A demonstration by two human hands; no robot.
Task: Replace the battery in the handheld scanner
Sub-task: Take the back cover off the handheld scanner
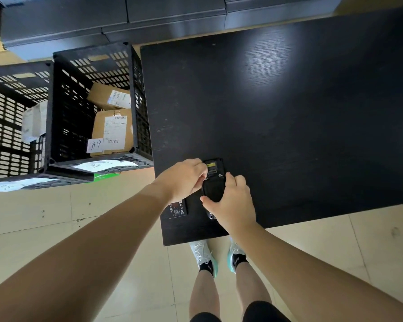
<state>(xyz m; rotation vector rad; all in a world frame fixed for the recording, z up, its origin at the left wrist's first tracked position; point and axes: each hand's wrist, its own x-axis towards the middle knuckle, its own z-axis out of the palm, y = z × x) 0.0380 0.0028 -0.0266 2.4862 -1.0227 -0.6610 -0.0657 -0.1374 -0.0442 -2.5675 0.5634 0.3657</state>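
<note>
Under your fingertips the scanner (214,182) looks like matt black plastic, with a small glossy yellow label just beyond the left hand's (184,178) fingers. Beside your left wrist, the battery (178,209) shows a smooth dark face with printed red and white text. Both lie on the table (289,124), a dark matt surface with fine wood-like grain and a soft sheen well beyond your fingers. Far left of them, the black crates (63,112) look like perforated hard plastic, holding brown cardboard boxes (113,131) with white paper labels.
</note>
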